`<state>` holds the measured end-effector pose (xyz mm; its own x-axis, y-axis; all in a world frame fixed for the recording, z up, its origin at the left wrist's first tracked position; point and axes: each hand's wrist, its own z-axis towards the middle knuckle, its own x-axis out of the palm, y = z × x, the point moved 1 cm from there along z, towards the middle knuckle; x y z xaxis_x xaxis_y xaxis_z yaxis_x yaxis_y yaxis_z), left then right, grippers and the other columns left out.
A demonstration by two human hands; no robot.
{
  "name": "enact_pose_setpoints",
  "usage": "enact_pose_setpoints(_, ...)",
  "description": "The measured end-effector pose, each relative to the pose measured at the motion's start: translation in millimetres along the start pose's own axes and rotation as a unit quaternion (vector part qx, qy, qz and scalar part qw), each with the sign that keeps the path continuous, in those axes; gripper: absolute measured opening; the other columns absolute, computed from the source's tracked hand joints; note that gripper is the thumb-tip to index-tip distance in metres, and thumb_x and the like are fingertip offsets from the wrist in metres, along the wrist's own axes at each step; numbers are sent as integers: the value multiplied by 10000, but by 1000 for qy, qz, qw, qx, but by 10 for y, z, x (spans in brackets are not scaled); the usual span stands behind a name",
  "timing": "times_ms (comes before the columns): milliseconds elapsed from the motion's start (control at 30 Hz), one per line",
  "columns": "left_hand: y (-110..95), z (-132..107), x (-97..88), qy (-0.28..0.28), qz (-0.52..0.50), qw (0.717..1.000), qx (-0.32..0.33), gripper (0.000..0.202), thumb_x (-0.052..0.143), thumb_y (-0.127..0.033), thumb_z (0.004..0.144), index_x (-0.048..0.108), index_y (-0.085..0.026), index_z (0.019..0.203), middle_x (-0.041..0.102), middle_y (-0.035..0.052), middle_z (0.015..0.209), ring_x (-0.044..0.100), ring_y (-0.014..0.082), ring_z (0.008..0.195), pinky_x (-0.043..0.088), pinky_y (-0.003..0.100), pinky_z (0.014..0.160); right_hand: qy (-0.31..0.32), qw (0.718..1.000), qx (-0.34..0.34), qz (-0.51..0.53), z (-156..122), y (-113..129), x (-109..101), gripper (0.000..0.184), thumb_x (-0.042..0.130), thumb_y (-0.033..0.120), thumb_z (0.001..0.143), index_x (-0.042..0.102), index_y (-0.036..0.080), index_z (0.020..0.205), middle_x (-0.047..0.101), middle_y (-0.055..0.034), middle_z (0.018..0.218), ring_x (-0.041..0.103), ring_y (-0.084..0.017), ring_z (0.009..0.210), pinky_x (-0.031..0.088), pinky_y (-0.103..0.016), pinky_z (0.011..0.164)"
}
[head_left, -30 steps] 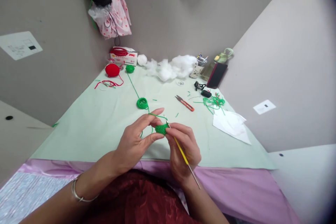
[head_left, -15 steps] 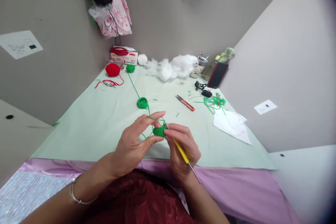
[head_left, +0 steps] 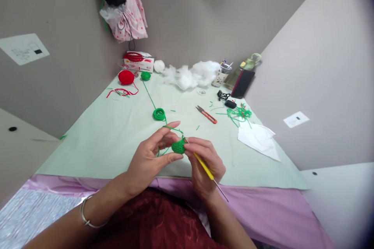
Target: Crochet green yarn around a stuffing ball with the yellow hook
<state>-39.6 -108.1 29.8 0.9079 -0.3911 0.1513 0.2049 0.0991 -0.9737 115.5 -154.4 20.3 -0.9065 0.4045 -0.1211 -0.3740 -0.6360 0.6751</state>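
Between my hands sits a small green crochet piece (head_left: 178, 146), cup-shaped with visible stitches. My left hand (head_left: 152, 153) grips it from the left, thumb below, with the forefinger raised and green yarn (head_left: 172, 128) running over it. In my right hand (head_left: 208, 163) is a crochet hook (head_left: 203, 166) with a yellow handle; its tip is at the upper edge of the piece, partly hidden by the fingers. My right fingertips also touch the piece's right side. The yarn leads back to a green coil (head_left: 159, 114) on the table, then to a green ball (head_left: 145, 76).
Orange-handled thread snips (head_left: 206, 114) lie beyond my hands. White stuffing (head_left: 191, 75), a red yarn ball (head_left: 126, 77) and a tissue box (head_left: 138, 63) stand along the back. At right are a phone (head_left: 242, 84), yarn scraps (head_left: 239, 113) and white paper (head_left: 258, 140).
The green piece has turned slightly and shows more of its side. My right hand and the hook have shifted a little right; my left forefinger has drawn slightly left and up.
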Motion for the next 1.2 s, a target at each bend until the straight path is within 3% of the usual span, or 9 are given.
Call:
enact_pose_setpoints(167,-22,-12,31,19,-49,998,-43,655,815,-227,820,559,-272,1422,638,-10,1042,690,118,963,569,225,919,19,999,48,7,33,5,-65,282,705,90,904,790,309,1060,740,-30,1009,710,-160,917,596,-293,791)
enact_pose_setpoints(333,-13,1,22,33,-38,997,-58,733,805,-204,823,481,-263,1477,635,2,1049,710,128,936,578,218,840,18,990,118,72,103,-59,-145,75,741,235,903,806,254,934,693,-31,824,658,-155,746,549,-283,644)
enact_pose_setpoints(467,-17,16,-4,36,-25,997,-68,832,830,-190,789,440,-275,1519,655,-4,1013,722,135,867,586,229,780,47,963,191,185,99,-143,-173,144,698,333,935,788,224,963,681,-31,833,623,-133,655,537,-294,616)
enact_pose_setpoints(567,-42,34,-21,49,-18,997,-55,867,848,-188,769,446,-291,1530,678,-13,968,728,143,858,600,252,811,53,948,222,220,71,-170,-181,143,689,321,940,781,226,997,682,-35,868,631,-132,679,537,-288,625)
enact_pose_setpoints(733,-67,58,-42,72,9,997,-7,925,851,-189,774,396,-300,1572,736,-9,922,731,159,882,607,291,888,57,964,175,190,62,-136,-201,125,689,284,941,803,247,974,694,-48,922,638,-147,737,541,-313,671)
enact_pose_setpoints(867,-48,60,-70,77,40,996,34,886,827,-169,796,409,-299,1567,741,-6,920,722,167,910,604,292,889,60,968,169,178,67,-117,-205,137,695,319,940,809,252,975,684,-32,807,632,-157,705,530,-324,661)
enact_pose_setpoints(1100,9,48,-109,98,82,989,75,838,787,-137,837,415,-344,1558,731,-27,948,703,139,913,579,279,917,56,922,250,291,127,-78,-169,253,672,401,940,764,198,823,583,-6,729,557,-120,610,465,-266,557)
enact_pose_setpoints(1200,18,51,-113,99,87,988,76,843,781,-143,844,401,-349,1568,725,-25,946,700,145,910,574,299,922,50,927,271,252,128,-64,-187,182,721,372,902,752,198,861,608,-3,760,570,-119,620,492,-276,594)
